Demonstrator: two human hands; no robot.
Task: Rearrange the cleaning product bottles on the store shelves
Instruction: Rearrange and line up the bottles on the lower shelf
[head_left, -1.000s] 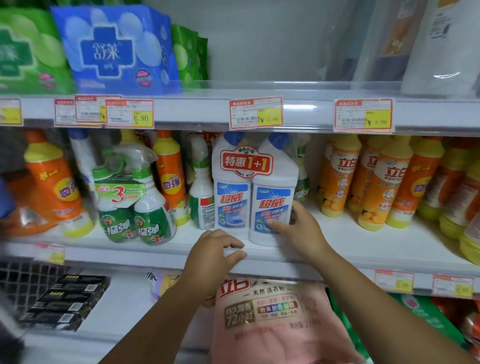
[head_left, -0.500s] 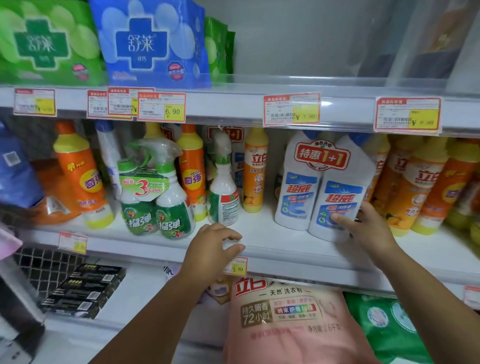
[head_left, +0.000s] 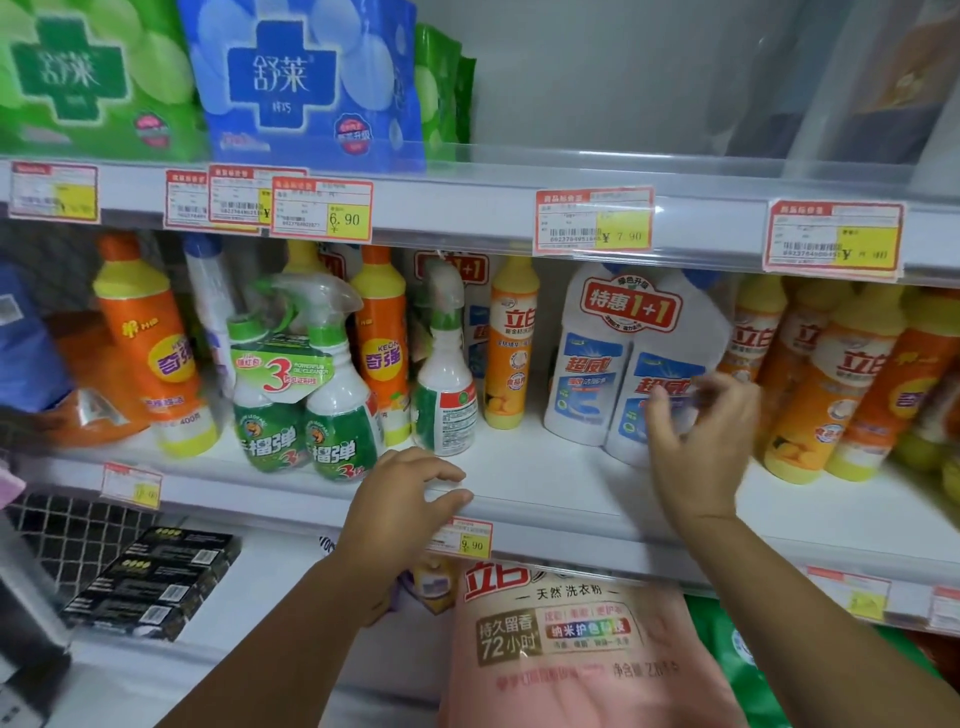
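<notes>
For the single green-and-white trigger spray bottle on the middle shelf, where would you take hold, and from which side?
Probably the narrow neck just under the trigger head of the spray bottle, from the front. It stands upright, with an orange-capped bottle and a yellow-capped bottle close on either side, while the shelf before it is open.

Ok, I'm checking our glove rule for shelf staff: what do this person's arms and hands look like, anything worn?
The left arm and right arm are bare, with no sleeves in view. Neither the left hand nor the right hand wears a glove. No ring, watch or bracelet shows, though the right fingertips are blurred.
</notes>
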